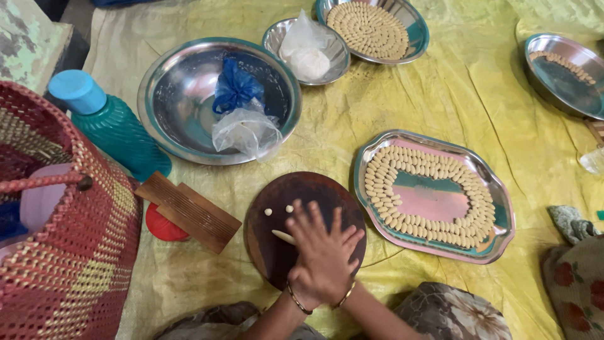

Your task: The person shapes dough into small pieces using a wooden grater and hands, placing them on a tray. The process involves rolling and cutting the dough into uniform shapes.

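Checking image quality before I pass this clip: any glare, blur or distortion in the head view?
Head view: soft, even light; mild glare on the large steel bowl; the stacked hands on the round wooden board are slightly motion-blurred; wide-angle bending at the edges, as on the woven basket.

A: What can't I see here?
B: Top hand [324,255] covers the other hand and most of the dough strip [283,237]. Grip unclear. Woven basket [63,252] and far-right steel bowl [563,75] are cut off by the edges.
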### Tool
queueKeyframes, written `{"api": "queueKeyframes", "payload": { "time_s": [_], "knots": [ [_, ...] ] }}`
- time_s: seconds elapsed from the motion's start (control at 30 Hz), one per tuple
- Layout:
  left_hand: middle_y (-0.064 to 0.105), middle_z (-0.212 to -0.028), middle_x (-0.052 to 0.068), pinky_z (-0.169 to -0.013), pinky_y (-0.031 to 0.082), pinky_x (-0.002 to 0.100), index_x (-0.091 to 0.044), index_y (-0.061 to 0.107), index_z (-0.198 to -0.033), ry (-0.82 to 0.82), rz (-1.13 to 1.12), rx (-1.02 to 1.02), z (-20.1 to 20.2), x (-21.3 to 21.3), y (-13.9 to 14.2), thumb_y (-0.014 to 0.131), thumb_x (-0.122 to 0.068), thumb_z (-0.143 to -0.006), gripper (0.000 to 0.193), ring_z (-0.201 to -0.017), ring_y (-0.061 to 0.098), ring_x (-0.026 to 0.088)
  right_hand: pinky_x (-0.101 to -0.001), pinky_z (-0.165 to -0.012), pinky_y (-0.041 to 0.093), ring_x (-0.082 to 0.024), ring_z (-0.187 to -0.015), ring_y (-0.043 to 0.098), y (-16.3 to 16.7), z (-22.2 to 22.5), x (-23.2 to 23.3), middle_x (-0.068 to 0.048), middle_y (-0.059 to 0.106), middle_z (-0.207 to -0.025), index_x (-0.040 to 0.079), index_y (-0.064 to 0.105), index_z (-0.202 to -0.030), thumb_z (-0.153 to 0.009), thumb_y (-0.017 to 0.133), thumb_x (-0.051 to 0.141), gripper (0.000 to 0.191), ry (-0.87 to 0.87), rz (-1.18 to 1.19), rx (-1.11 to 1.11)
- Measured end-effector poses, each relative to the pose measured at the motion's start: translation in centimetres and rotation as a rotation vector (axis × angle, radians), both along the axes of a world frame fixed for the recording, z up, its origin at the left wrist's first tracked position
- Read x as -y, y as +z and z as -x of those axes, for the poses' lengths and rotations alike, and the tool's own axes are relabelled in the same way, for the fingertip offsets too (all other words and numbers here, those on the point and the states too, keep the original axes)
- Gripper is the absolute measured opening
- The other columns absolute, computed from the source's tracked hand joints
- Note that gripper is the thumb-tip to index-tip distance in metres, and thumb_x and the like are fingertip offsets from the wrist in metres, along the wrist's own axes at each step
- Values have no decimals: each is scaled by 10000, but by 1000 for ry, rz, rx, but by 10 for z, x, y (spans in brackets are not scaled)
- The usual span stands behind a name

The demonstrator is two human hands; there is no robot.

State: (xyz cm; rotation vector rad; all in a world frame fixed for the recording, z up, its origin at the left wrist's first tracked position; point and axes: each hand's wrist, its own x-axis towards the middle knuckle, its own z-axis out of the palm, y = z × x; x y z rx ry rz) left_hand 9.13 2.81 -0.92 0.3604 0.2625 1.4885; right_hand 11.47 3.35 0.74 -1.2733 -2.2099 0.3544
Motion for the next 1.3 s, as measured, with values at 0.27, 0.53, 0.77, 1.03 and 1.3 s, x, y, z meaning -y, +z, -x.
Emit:
{"api": "queueKeyframes", "payload": {
  "time_s": [0.27,0.53,0.77,1.03,1.3],
  "knots": [
    [94,-1744,157,-1244,34,609,-95,132,-1650,49,-128,567,37,1,10,41,-871,-879,1097,-1604,102,312,-633,-1235,-71,-378,-1599,102,44,-26,-25,-191,280,-1704,61,419,-1584,-1001,85,695,924,678,-145,117],
    [450,-1556,149,-1179,372,452,-118,368,-1530,98,78,117,32,-2,1,199,-831,-884,976,-1460,401,279,-640,-1260,-40,-440,-1614,98,50,-19,-43,-227,231,-1712,61,409,-1534,-1028,386,478,656,590,-145,6],
    [701,-1109,135,-1048,545,407,56,628,-1218,215,344,92,47,-5,-19,536,-394,-1002,507,-1098,684,254,-529,-1259,217,-435,-1559,251,27,-49,-112,-234,259,-1671,9,354,-1548,-1002,582,253,640,295,-53,-254],
    [735,-942,142,-737,576,388,-36,738,-1024,436,747,-1106,94,-4,5,715,-200,-941,185,-786,698,223,-432,-1026,465,-382,-1233,559,-5,-57,-120,-194,576,-1301,70,684,-1186,-862,735,125,333,362,103,-116],
    [702,-1066,84,-899,508,427,-77,717,-1106,880,489,-1927,115,-5,0,805,-27,-749,371,-1010,626,315,-414,-843,488,-312,-938,584,-2,-49,-111,-105,626,-956,111,769,-1094,-692,843,75,411,509,210,-29]
  ]
}}
